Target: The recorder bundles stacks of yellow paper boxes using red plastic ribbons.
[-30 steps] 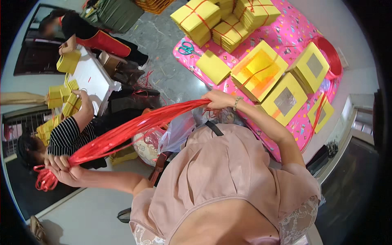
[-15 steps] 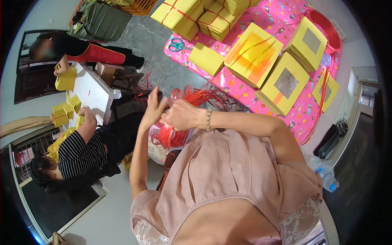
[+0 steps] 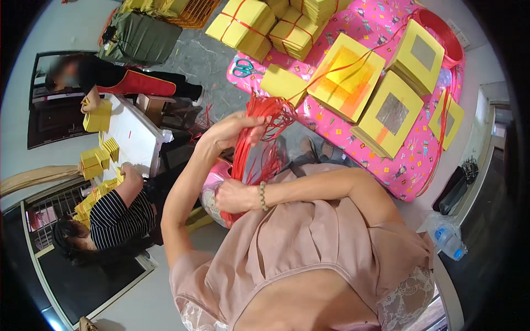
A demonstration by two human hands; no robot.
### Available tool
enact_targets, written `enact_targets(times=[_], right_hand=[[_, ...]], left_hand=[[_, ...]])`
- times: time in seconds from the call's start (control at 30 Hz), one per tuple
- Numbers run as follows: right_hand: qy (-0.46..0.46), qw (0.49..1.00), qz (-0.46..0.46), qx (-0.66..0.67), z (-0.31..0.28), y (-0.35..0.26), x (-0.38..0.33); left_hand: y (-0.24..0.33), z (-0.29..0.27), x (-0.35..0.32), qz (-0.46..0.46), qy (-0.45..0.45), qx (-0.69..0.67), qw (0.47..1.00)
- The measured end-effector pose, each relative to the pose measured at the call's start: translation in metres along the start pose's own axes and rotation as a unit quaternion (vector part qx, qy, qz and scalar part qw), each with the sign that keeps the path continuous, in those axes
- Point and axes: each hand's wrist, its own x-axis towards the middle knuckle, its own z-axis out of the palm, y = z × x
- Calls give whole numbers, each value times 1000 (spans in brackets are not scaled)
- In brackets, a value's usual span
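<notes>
A long bundle of thin red plastic strands (image 3: 243, 157) hangs between my two hands, in front of my body. At its upper part, my left hand (image 3: 234, 131) is closed round the strands, whose loose ends curl out to the right. Lower down, my right hand (image 3: 236, 196) makes a fist on the bundle. Some red strands come out below that fist. A pale pink and white thing (image 3: 212, 186) lies behind my right hand, partly hidden.
A pink patterned table (image 3: 406, 171) bears yellow paper stacks (image 3: 391, 113), teal-handled scissors (image 3: 244, 68) and a red ribbon roll (image 3: 439, 36). At left, two people (image 3: 124, 212) handle yellow bundles at a white table (image 3: 128, 132). A plastic bottle (image 3: 450, 243) stands at right.
My hands have moved apart: the left has gone up and closed on the strands, the right has come down. The red bundle is now stretched upward between them.
</notes>
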Motion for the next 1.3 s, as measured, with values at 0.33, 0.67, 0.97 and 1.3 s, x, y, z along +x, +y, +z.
enact_targets(times=[0.33, 0.67, 0.97, 1.3], right_hand=[[160, 981, -114, -5, -67, 24, -42], [203, 377, 276, 861, -50, 99, -34], [203, 408, 230, 860, -101, 126, 8], [248, 438, 194, 842, -172, 142, 19]], left_hand=[[0, -28, -22, 78, 118, 34, 989], [-75, 23, -66, 194, 231, 303, 904], [-154, 19, -79, 252, 255, -49, 932], [-253, -34, -48, 352, 400, 82, 842]])
